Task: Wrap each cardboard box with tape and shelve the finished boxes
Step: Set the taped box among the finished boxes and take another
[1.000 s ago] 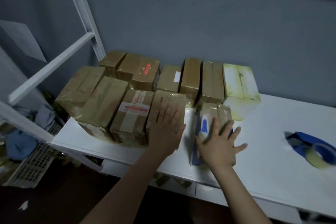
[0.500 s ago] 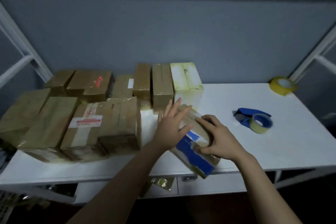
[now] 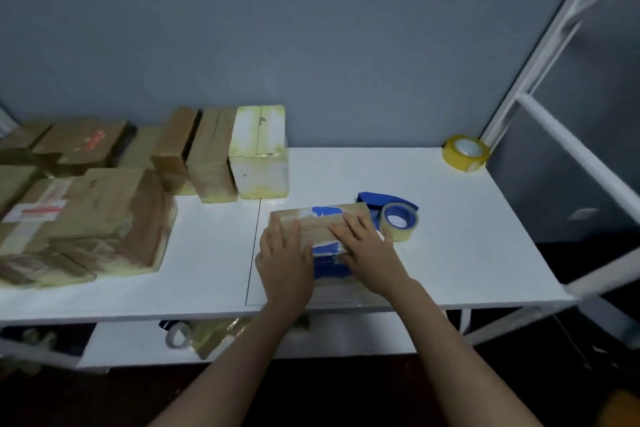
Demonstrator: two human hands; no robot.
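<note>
Box (image 3: pixel 320 222) sits beneath left hand (image 3: pixel 285 253) and right hand (image 3: pixel 367 250) — fingers (image 3: pixel 351 226) flat atop.

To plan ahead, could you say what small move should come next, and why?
Probably the right hand should reach for the blue tape dispenser just beyond it, while the left hand steadies the blue-marked brown cardboard box both hands rest on.

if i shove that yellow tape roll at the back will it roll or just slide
The yellow tape roll lies flat, hole up, so a push would probably slide it, not roll it. It looks thickly wound, so likely stiff and heavy for its size. It sits by the right edge of the white shelf, so a rightward shove might drop it.
</note>
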